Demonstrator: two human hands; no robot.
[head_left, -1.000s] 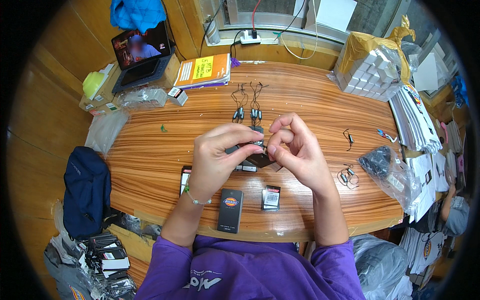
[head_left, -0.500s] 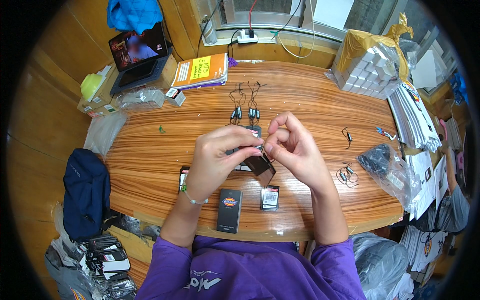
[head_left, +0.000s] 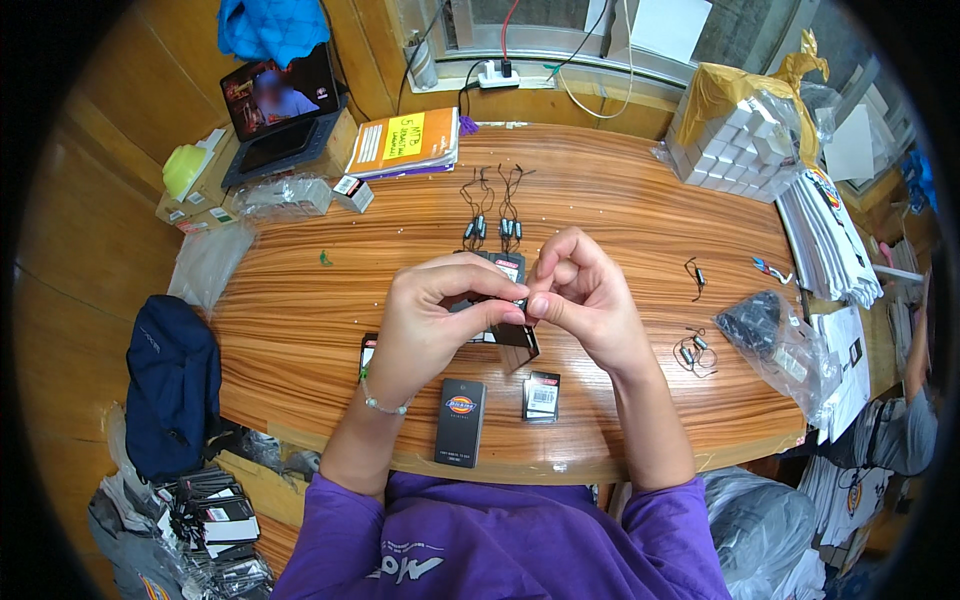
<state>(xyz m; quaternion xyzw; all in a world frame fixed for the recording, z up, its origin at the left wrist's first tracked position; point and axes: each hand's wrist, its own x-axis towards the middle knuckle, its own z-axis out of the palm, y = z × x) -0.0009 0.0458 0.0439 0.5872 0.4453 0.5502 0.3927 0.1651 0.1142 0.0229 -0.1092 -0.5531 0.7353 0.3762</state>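
Observation:
Over the middle of the table, my left hand [head_left: 425, 310] is closed in a pinch on a dark hang tag [head_left: 519, 350], which hangs tilted below the fingertips. Thumb and forefinger of my right hand [head_left: 590, 310] are pressed together right beside the left fingertips; what they pinch is too small to make out. Partly hidden behind the hands lie more tags [head_left: 510, 264], with black tag strings [head_left: 508, 228] laid out beyond them. Nearer me lie a black hang tag [head_left: 460, 422] and a smaller barcode tag [head_left: 541, 397]. Another tag [head_left: 369, 350] shows beside my left wrist.
At right lie loose strings [head_left: 694, 348], a single string [head_left: 697, 278], small snips [head_left: 770, 268] and a plastic bag with black contents [head_left: 770, 325]. A stack of white boxes [head_left: 735, 145] stands far right. Notebooks [head_left: 405, 140] and a propped screen [head_left: 280, 95] are far left.
The hanging tag has swung slightly left and turned. My right fingertips have closed in against the left ones; both hands stay in nearly the same place.

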